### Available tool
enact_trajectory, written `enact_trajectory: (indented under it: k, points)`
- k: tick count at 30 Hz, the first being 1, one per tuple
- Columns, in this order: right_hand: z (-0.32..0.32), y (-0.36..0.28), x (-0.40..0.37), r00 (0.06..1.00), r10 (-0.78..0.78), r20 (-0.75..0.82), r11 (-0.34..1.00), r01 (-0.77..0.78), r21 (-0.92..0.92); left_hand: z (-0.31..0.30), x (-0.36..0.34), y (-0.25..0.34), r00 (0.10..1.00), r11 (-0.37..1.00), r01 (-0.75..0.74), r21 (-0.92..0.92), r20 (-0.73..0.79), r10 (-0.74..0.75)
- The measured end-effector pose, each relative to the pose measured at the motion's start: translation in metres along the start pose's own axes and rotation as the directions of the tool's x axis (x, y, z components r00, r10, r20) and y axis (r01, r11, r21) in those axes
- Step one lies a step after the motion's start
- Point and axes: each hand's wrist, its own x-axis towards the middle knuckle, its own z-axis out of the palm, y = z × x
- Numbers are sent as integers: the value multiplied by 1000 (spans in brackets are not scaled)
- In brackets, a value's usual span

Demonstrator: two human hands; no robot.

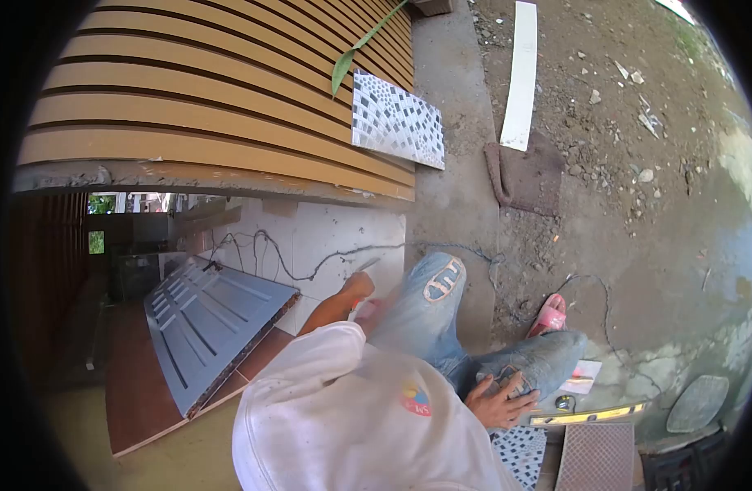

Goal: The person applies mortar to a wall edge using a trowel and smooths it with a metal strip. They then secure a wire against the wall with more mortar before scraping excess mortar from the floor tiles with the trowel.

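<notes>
My left hand (359,286) is low over the white tiled floor on the left, beside my bent knee. Its fingers look curled, and a thin pale grey piece (366,266) shows just past them; I cannot make out what it is. My right hand (503,399) lies with fingers spread on the right leg of my torn blue jeans (547,360). Near that hand are a yellow spirit level (588,415), a small round dark tape measure (565,403) and a mosaic-patterned tile (520,455).
A grey panelled door (216,323) leans at the left. A dark cable (368,248) crosses the floor. Another mosaic tile (398,120) rests by the slatted wall (228,90). A brown cloth (527,176), a white strip (519,78) and a brown textured tile (597,457) lie around.
</notes>
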Motion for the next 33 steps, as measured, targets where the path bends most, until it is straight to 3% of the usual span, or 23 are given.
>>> enact_trajectory:
  k: [2,5,6,9,12,15,17,19,22,25,28,31,33]
  points:
    - [-15,20,28,996,-67,64,997,63,54,12,-18,28,986,993,81,-87,-140,-93]
    - [-41,56,63,964,-180,195,982,165,90,26,-88,33,914,948,-308,80,-251,318]
    - [-58,64,77,947,-190,260,980,169,102,-11,-160,58,942,955,-227,-191,-291,165]
    - [-86,89,109,891,-222,397,971,167,169,-63,-284,77,993,754,10,-656,-81,-83]
    - [-104,113,125,788,-262,557,965,195,178,-18,-304,50,913,712,-100,-695,-349,-212]
    - [-116,120,132,702,-341,625,935,323,148,-73,-367,58,951,439,-55,-897,-181,-250]
    - [-130,117,136,650,-369,664,910,399,115,-70,-360,49,893,552,-221,-804,-395,-217]
    - [-133,121,140,608,-410,680,874,476,102,-89,-358,54,860,521,-265,-812,-443,-254]
    - [-126,123,143,526,-427,736,838,537,102,-137,-358,65,922,344,-145,-928,-254,-294]
    - [-114,129,132,490,-426,760,791,610,50,-139,-331,65,923,331,-174,-927,-271,-272]
    - [-114,126,116,492,-337,803,822,570,-5,-115,-293,64,869,394,-248,-885,-383,-313]
    - [-101,120,101,463,-239,854,798,594,-99,-146,-297,63,929,312,-169,-935,-257,-267]
    - [-103,99,92,450,-181,875,768,621,-160,-148,-288,64,921,312,-181,-933,-272,-278]
